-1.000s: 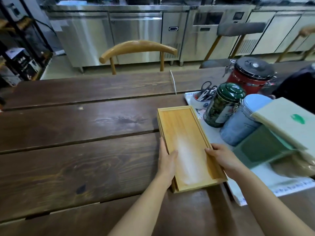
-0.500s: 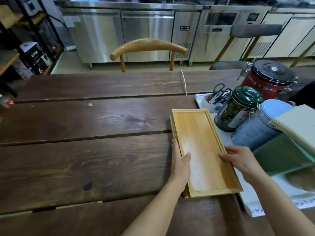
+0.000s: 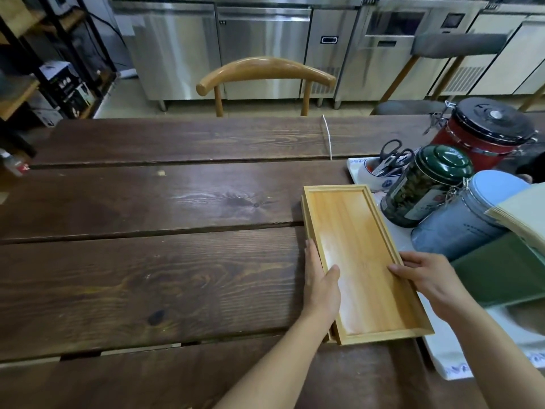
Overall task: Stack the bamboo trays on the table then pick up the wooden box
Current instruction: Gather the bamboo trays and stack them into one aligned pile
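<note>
A long light bamboo tray (image 3: 362, 255) lies on the dark plank table (image 3: 153, 261), right of centre, on top of another tray whose edge (image 3: 303, 206) shows along the left side. My left hand (image 3: 321, 283) grips the stack's left rim, thumb inside the top tray. On the right rim rests my right hand (image 3: 424, 276), fingers over the edge. No wooden box is clearly visible.
Right of the trays stand a green-lidded jar (image 3: 424, 187), a blue-lidded jar (image 3: 469, 219), a red canister (image 3: 483, 134), a cup with scissors (image 3: 383, 169), and green and cream folders (image 3: 510, 252) on a white cloth (image 3: 451, 358). A wooden chair (image 3: 265, 75) faces the far edge.
The view has shifted, so the trays sit further right in the frame. Both hands stay on the tray rims; the top tray looks a little more squared over the lower one.
</note>
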`<control>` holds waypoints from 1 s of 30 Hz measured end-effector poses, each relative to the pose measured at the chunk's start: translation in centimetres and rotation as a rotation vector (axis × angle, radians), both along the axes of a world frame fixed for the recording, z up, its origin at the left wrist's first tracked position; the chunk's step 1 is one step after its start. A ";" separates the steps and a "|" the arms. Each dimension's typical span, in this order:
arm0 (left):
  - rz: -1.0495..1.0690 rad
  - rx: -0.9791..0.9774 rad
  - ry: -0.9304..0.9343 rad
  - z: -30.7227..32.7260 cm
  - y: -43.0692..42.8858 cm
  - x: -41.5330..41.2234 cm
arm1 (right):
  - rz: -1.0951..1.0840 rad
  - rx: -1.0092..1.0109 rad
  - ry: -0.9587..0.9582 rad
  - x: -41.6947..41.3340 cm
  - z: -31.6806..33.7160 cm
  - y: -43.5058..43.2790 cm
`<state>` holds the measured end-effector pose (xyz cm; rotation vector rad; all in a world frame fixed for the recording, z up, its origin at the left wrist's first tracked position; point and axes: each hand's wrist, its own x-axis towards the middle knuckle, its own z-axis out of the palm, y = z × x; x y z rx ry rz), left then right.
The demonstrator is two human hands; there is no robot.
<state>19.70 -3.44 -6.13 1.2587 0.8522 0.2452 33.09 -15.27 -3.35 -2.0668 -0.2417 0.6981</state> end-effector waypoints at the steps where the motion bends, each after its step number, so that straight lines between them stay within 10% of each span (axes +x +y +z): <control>1: 0.000 0.003 0.001 0.0 0.0 0.0 | 0.000 0.002 0.001 0.0 0.0 0.0; 30: 0.007 -0.035 -0.082 0.0 7.4 5.8 | 0.025 0.019 -0.218 3.0 -1.2 5.4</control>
